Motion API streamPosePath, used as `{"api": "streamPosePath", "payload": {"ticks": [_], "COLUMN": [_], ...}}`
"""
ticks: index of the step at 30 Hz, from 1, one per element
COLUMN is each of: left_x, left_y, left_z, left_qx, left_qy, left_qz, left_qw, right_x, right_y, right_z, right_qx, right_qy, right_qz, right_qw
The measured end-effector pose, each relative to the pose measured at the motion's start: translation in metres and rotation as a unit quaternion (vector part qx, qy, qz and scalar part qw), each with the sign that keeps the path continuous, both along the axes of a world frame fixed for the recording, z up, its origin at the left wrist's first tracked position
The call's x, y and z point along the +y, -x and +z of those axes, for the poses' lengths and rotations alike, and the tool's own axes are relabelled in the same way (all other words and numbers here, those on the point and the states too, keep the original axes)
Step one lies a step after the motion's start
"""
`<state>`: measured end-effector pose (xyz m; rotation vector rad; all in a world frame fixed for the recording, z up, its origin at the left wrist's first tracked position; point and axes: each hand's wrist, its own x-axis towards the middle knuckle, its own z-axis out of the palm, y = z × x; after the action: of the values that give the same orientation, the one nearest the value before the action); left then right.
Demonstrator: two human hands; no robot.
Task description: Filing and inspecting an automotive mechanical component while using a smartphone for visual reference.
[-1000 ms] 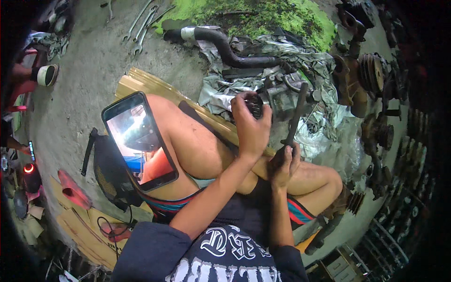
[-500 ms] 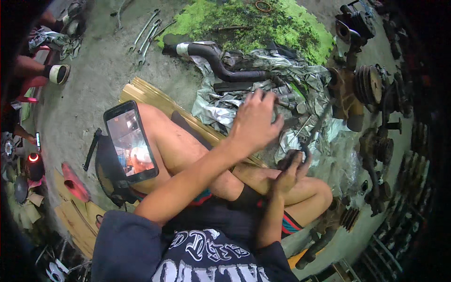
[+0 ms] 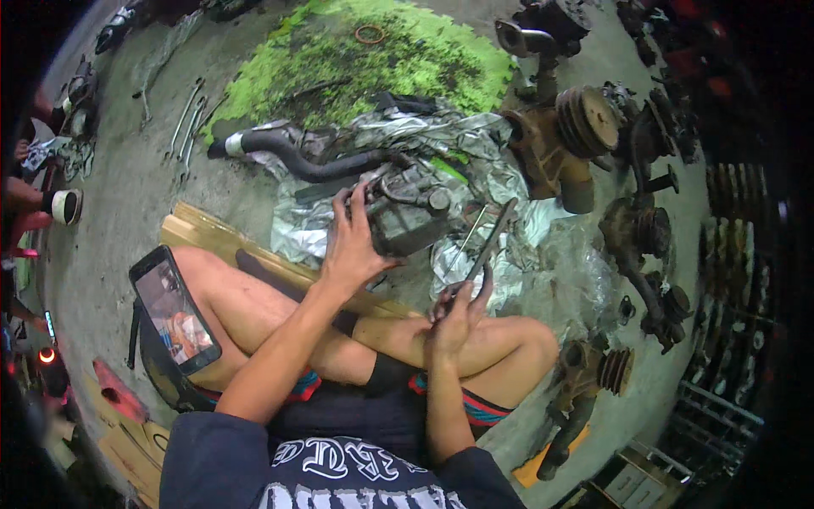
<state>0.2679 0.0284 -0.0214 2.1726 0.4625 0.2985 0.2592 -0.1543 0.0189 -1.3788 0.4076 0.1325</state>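
Observation:
My left hand grips a greasy metal housing with a short pipe fitting on top, which sits on crumpled silver-grey sheeting. Right of it, my right hand holds a long dark metal tool by its lower end, pointing up to the right. A thin silver rod lies beside the tool. A curved black hose lies behind the housing. A phone with its screen lit rests on my left thigh.
Several wrenches lie left of a soiled green mat. Rusty pulley assemblies and pipes line the right. A gold-coloured strip lies before my knees, cardboard at lower left. Another person's leg shows at far left.
My left hand has moved down onto the metal housing; the small dark piece it held a second ago is not visible. The view has shifted, with the scene appearing further left.

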Motion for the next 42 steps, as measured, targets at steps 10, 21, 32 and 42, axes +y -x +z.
{"api": "streamPosePath", "payload": {"ticks": [10, 21, 32, 42], "left_x": [0.003, -0.01, 0.05, 0.009], "left_y": [-0.004, 0.001, -0.009, -0.07], "left_z": [-0.014, 0.006, 0.033, 0.027], "left_qx": [0.104, 0.137, 0.166, -0.105], "left_qy": [-0.028, -0.046, 0.25, -0.078], "left_qz": [-0.047, -0.063, -0.106, -0.264], "left_qw": [0.993, 0.987, 0.948, 0.956], "right_x": [0.037, 0.058, 0.062, 0.057], "right_y": [0.038, 0.057, 0.065, 0.039], "right_z": [-0.021, -0.051, -0.048, -0.049], "right_qx": [-0.332, -0.194, -0.131, -0.138], "right_qy": [0.399, 0.294, 0.261, 0.162], "right_qz": [0.162, 0.169, 0.194, 0.195], "right_qw": [0.839, 0.92, 0.936, 0.957]}}
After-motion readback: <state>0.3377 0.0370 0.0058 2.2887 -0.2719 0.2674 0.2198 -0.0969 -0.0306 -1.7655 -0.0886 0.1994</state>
